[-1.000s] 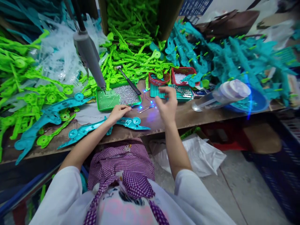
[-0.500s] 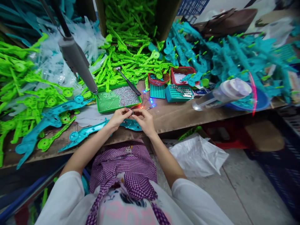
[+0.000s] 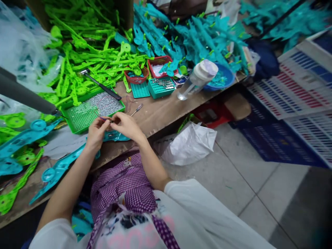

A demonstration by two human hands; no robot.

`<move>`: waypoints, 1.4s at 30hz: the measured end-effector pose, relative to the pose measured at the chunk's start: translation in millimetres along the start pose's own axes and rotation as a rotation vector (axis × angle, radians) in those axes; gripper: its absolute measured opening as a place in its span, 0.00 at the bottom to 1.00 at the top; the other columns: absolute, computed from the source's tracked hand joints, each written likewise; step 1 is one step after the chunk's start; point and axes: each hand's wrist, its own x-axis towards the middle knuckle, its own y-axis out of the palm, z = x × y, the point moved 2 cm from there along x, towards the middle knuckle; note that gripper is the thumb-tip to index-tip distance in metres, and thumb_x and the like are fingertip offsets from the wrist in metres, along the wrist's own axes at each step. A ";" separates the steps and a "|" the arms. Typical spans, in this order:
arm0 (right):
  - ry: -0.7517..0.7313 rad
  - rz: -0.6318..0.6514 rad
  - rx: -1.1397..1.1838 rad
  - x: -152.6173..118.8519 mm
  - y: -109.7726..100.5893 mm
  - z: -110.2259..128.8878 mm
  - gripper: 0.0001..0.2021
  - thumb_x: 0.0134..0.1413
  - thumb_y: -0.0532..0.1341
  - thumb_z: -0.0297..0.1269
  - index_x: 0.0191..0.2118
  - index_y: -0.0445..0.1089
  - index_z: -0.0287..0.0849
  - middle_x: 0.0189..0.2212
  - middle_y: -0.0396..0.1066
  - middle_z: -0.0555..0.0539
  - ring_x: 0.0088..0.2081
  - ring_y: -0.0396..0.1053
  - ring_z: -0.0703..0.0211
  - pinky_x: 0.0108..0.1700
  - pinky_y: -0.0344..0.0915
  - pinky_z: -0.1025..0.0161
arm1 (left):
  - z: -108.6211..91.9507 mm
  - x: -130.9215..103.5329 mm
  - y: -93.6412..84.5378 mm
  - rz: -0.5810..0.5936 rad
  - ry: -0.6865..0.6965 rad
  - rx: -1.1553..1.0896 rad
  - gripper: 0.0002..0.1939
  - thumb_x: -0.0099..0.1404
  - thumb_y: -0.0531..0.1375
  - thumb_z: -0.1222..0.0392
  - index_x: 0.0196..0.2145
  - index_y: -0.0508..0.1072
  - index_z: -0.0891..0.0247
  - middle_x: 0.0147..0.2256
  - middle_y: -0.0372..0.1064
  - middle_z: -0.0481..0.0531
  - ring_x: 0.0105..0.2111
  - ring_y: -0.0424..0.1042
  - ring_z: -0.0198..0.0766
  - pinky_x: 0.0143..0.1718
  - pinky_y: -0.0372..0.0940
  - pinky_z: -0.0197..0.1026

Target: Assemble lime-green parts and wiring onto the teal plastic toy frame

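My left hand (image 3: 96, 133) and my right hand (image 3: 126, 125) meet over the bench's front edge, both with fingers pinched together. Between the fingertips is a small dark part (image 3: 111, 121) with thin wires, mostly covered by the fingers. Just beneath the hands lies a turquoise plastic shell (image 3: 62, 166), its middle hidden by my left hand and forearm. Behind them stands a green tray (image 3: 75, 129) heaped with tiny silvery pieces. A hammer (image 3: 102, 85) with a dark handle rests across that tray's far edge. To the right of my right hand lies a small screwdriver (image 3: 137, 109).
Bright green plastic parts (image 3: 90, 62) are piled at the back. A grey power screwdriver (image 3: 26, 91) hangs at left. Rightward are a teal box (image 3: 160, 91) with round metal discs, red baskets (image 3: 137, 80), a clear bottle (image 3: 194, 79) and a blue bowl (image 3: 225, 83).
The view has swung right, so the bench contents sit further left. Red and blue lights that glowed near the hands no longer show. Both hands keep their pinch on the small part.
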 end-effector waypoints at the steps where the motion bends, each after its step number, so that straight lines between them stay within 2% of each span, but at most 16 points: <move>1: -0.018 0.040 -0.027 3.7 -3.0 7.3 0.05 0.55 0.60 0.38 0.34 0.63 0.43 0.31 0.65 0.53 0.33 0.62 0.64 0.37 0.58 0.65 | -3.8 -0.2 -2.1 -0.015 0.012 -0.039 0.20 0.44 0.74 0.50 0.32 0.75 0.61 0.26 0.68 0.45 0.23 0.63 0.28 0.24 0.60 0.31; 4: -0.071 0.150 -0.018 -0.3 -10.0 20.2 0.04 0.53 0.58 0.36 0.33 0.60 0.44 0.29 0.62 0.55 0.31 0.58 0.65 0.35 0.54 0.66 | -17.1 -2.7 -12.5 -0.087 0.010 -0.137 0.18 0.43 0.74 0.53 0.28 0.73 0.59 0.25 0.67 0.43 0.18 0.53 0.24 0.17 0.51 0.29; 7: -0.069 0.256 -0.024 -27.6 -10.2 16.6 0.04 0.51 0.57 0.34 0.31 0.59 0.44 0.28 0.61 0.54 0.30 0.58 0.64 0.34 0.53 0.66 | -25.5 -7.7 -22.4 -0.066 -0.071 -0.172 0.15 0.46 0.72 0.54 0.28 0.72 0.60 0.26 0.67 0.44 0.16 0.46 0.23 0.15 0.46 0.29; 10: -0.089 0.330 -0.117 -56.9 2.3 9.9 0.03 0.51 0.56 0.31 0.31 0.59 0.44 0.28 0.60 0.53 0.31 0.58 0.63 0.33 0.53 0.65 | -23.9 -12.8 -25.8 -0.035 -0.077 -0.044 0.15 0.47 0.71 0.54 0.29 0.73 0.61 0.31 0.70 0.48 0.22 0.59 0.26 0.19 0.54 0.29; 14: -0.249 0.286 -0.177 -72.5 24.7 9.2 0.03 0.54 0.55 0.29 0.33 0.61 0.44 0.34 0.65 0.47 0.38 0.62 0.58 0.41 0.60 0.61 | -14.1 -15.9 -21.0 0.001 0.030 0.252 0.22 0.47 0.72 0.54 0.39 0.75 0.62 0.40 0.73 0.52 0.38 0.71 0.34 0.36 0.67 0.34; 18: -0.216 0.217 -0.061 -78.9 25.5 -1.0 0.05 0.55 0.56 0.29 0.38 0.65 0.43 0.41 0.69 0.43 0.45 0.66 0.55 0.50 0.64 0.56 | -17.6 -20.4 -17.3 0.071 0.017 0.248 0.26 0.48 0.72 0.54 0.44 0.73 0.61 0.39 0.75 0.53 0.36 0.74 0.37 0.39 0.70 0.40; 22: 0.056 0.036 0.430 -76.5 9.9 -12.1 0.19 0.55 0.62 0.45 0.50 0.65 0.46 0.50 0.69 0.42 0.53 0.68 0.54 0.55 0.65 0.52 | -34.3 -34.0 -11.2 -0.005 0.319 0.361 0.13 0.60 0.66 0.57 0.43 0.75 0.58 0.37 0.76 0.50 0.38 0.76 0.38 0.44 0.71 0.44; 25: 0.272 -0.001 0.793 -58.2 3.1 -7.8 0.22 0.59 0.56 0.54 0.54 0.63 0.48 0.45 0.73 0.44 0.43 0.72 0.57 0.47 0.70 0.56 | -29.8 -54.2 3.3 0.237 0.645 0.641 0.11 0.62 0.63 0.63 0.43 0.76 0.53 0.39 0.78 0.49 0.42 0.77 0.41 0.48 0.70 0.47; 28: 0.304 -0.046 0.898 -43.6 -4.7 2.8 0.23 0.59 0.53 0.58 0.51 0.67 0.48 0.32 0.71 0.49 0.28 0.67 0.63 0.32 0.67 0.63 | -10.0 -89.4 9.9 0.559 0.829 0.894 0.20 0.62 0.61 0.67 0.49 0.74 0.47 0.45 0.77 0.50 0.46 0.76 0.43 0.53 0.67 0.51; 30: 0.279 -0.141 0.820 -47.6 -11.5 6.0 0.23 0.58 0.55 0.59 0.45 0.71 0.46 0.23 0.64 0.53 0.22 0.59 0.66 0.25 0.60 0.66 | -0.2 -117.4 3.6 0.513 0.844 0.979 0.27 0.61 0.63 0.66 0.55 0.69 0.42 0.51 0.73 0.51 0.51 0.74 0.46 0.58 0.63 0.58; 32: 0.230 -0.098 0.686 -60.3 -14.4 6.2 0.22 0.59 0.55 0.59 0.38 0.73 0.44 0.19 0.57 0.55 0.20 0.54 0.67 0.24 0.56 0.67 | 2.5 -141.1 -7.9 0.272 0.758 0.900 0.34 0.59 0.67 0.61 0.59 0.64 0.39 0.56 0.69 0.53 0.55 0.70 0.50 0.58 0.62 0.60; 34: 0.158 0.044 0.529 -74.5 -12.3 5.0 0.23 0.62 0.53 0.57 0.34 0.74 0.43 0.20 0.59 0.54 0.23 0.58 0.66 0.28 0.59 0.66 | 1.4 -151.2 -19.4 -0.009 0.512 0.718 0.33 0.62 0.64 0.54 0.62 0.60 0.44 0.58 0.66 0.58 0.56 0.69 0.50 0.55 0.66 0.58; 35: 0.119 0.107 0.454 -80.3 -10.0 4.4 0.23 0.63 0.52 0.56 0.33 0.74 0.43 0.22 0.63 0.53 0.25 0.61 0.65 0.30 0.60 0.66 | 0.2 -149.8 -22.5 -0.086 0.379 0.606 0.29 0.65 0.60 0.50 0.62 0.59 0.48 0.57 0.66 0.60 0.54 0.70 0.50 0.53 0.68 0.56; 37: 0.043 0.180 0.307 -87.3 -4.7 4.1 0.24 0.65 0.49 0.55 0.33 0.73 0.43 0.27 0.69 0.50 0.30 0.66 0.62 0.35 0.63 0.64 | -4.4 -134.4 -20.5 -0.075 0.180 0.387 0.26 0.69 0.52 0.43 0.60 0.62 0.55 0.52 0.71 0.61 0.48 0.74 0.47 0.48 0.70 0.52; 39: -0.024 0.224 0.164 -88.8 1.0 5.2 0.22 0.66 0.48 0.52 0.33 0.72 0.43 0.29 0.71 0.48 0.32 0.68 0.60 0.38 0.64 0.62 | -11.8 -109.2 -11.5 0.007 0.028 0.209 0.27 0.68 0.52 0.39 0.56 0.66 0.58 0.43 0.74 0.58 0.40 0.76 0.42 0.41 0.71 0.46; 42: -0.104 0.235 0.024 -85.3 7.1 8.2 0.20 0.67 0.48 0.49 0.38 0.72 0.43 0.32 0.72 0.46 0.36 0.70 0.57 0.42 0.65 0.60 | -30.8 -76.0 4.4 -0.045 0.005 -0.041 0.20 0.62 0.62 0.43 0.44 0.73 0.59 0.28 0.70 0.48 0.28 0.71 0.32 0.32 0.67 0.36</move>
